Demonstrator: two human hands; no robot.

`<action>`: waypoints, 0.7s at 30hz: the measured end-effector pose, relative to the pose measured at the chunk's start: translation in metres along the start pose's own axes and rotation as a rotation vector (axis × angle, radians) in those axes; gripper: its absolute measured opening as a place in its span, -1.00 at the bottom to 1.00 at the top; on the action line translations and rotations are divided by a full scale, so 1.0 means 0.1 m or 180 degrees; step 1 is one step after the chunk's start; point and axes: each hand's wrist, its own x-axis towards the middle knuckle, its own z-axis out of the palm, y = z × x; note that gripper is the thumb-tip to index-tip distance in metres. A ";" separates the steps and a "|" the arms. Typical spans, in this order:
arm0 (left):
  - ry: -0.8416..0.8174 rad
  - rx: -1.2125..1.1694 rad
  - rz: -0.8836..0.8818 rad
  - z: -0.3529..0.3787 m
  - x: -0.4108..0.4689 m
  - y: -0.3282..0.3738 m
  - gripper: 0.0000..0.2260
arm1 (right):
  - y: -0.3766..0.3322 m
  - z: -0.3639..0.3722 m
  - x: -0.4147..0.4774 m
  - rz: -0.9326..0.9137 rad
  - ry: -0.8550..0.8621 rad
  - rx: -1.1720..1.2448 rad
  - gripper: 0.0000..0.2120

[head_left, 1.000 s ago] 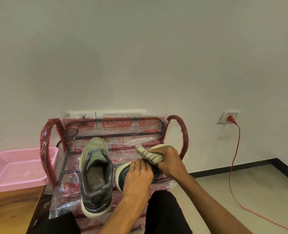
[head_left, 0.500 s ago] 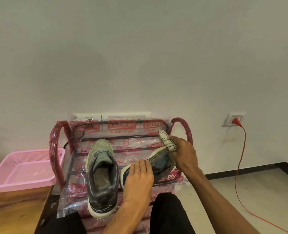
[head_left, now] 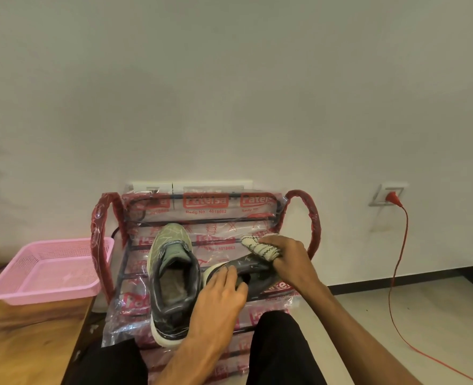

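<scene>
Item 1. Black trousers (head_left: 279, 345), nearest the viewer; the person sits close against the rack.

Item 2. Left hand (head_left: 218, 295). Fingers fairly straight and laid over the pale sole edge of the dark shoe (head_left: 245, 266), pressing it down, not clamped round it.

Item 3. The dark shoe lies tipped on its side on the right half of the rack, toe toward the right hand, just beside its mate.

Item 4. Right hand (head_left: 288, 259). Fingers curled tight round a rolled white cloth (head_left: 257, 247) with a black zigzag pattern, whose free end pokes out over the shoe's far end. It looks like a wiping stroke. To do it well, I'd judge: firm downward pressure from the left hand so the shoe cannot skid on the slick wrapping, short strokes along the upper, and a fresh face of the cloth turned out (a tight roll soils quickly).

Item 5. Green-and-grey shoe (head_left: 174, 276), upright on its sole, opening up, not touched by either hand.

Item 6. Shoe rack (head_left: 314, 218), dark bars and red looped ends, wrapped in printed plastic that could snag the cloth.

Item 7. Pink basket (head_left: 41, 297) on a wooden table (head_left: 21, 345), left of the rack.

Item 8. Wall socket (head_left: 390, 194) with a red cable (head_left: 396, 273) trailing down to the floor, well apart.
</scene>
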 end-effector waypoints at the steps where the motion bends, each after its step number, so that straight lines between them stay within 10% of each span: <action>1: 0.0022 0.0058 0.0013 0.02 0.00 0.01 -0.55 | -0.04 0.00 -0.01 -0.0170 -0.0164 0.0021 -0.55; 21: -0.0059 0.0118 0.0076 0.06 -0.02 -0.06 -0.62 | -0.39 0.07 -0.13 -0.1164 -0.0799 -0.2048 -0.57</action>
